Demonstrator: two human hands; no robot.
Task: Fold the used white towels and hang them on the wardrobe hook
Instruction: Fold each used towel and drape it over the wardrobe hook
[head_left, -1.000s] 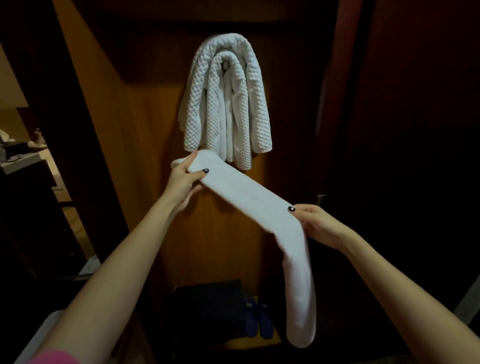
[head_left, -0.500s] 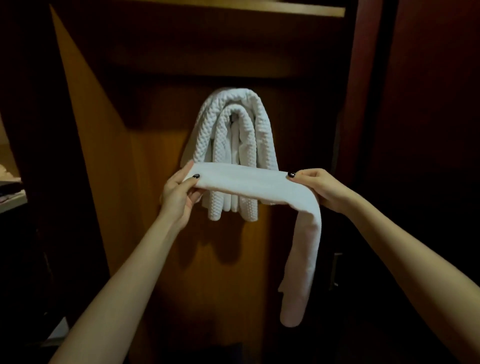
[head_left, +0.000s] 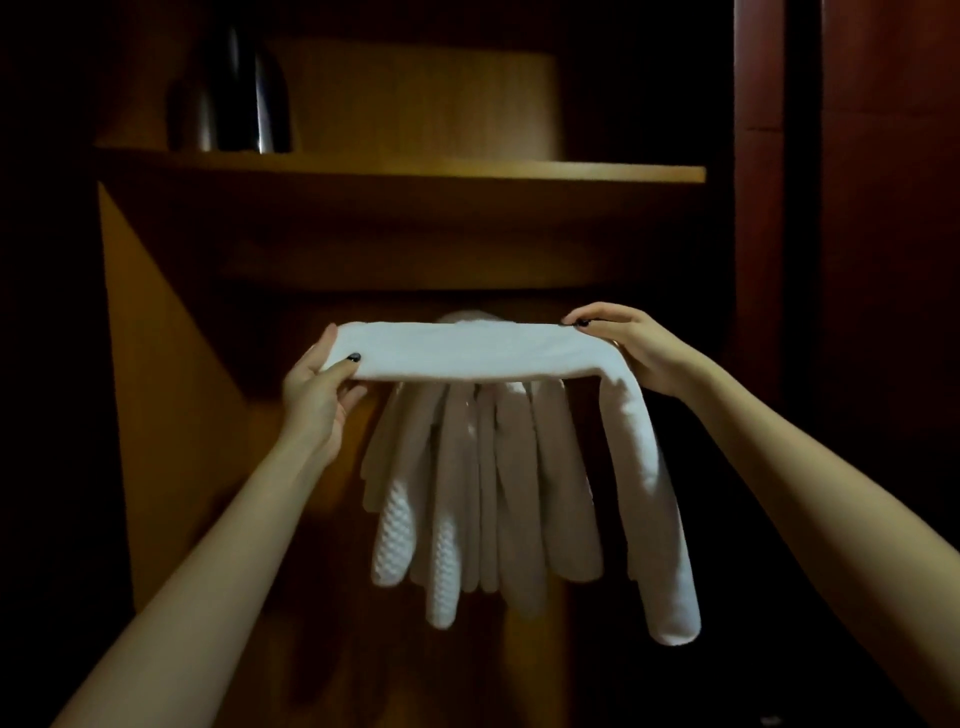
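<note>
The folded white towel (head_left: 467, 351) is held as a narrow band, stretched level between both hands in front of the open wardrobe (head_left: 156, 364), at about the height where the hanging towels (head_left: 483, 493) drape over their support. The left hand (head_left: 317, 395) pinches the band's left end, with the thumb on the near face and the fingers behind. The right hand (head_left: 628, 348) pinches it further along, fingertips over the top edge, just where the cloth bends. From there the rest drops as a long tail on the right, well below the hanging towels' lower ends.

Holding it taut and flat probably serves to keep the folds from opening and to present a clean middle span to lay over the hook. The hook itself is hidden behind the band and the towels already there, which fall in several loops against the far panel, some waffle-textured.

The uneven hold, short on the left and long on the right, suggests the band needs centring before it is draped, or it may slide off to the right. Above, a dark glossy vessel (head_left: 234, 98) stands on the shelf (head_left: 415, 171).
</note>
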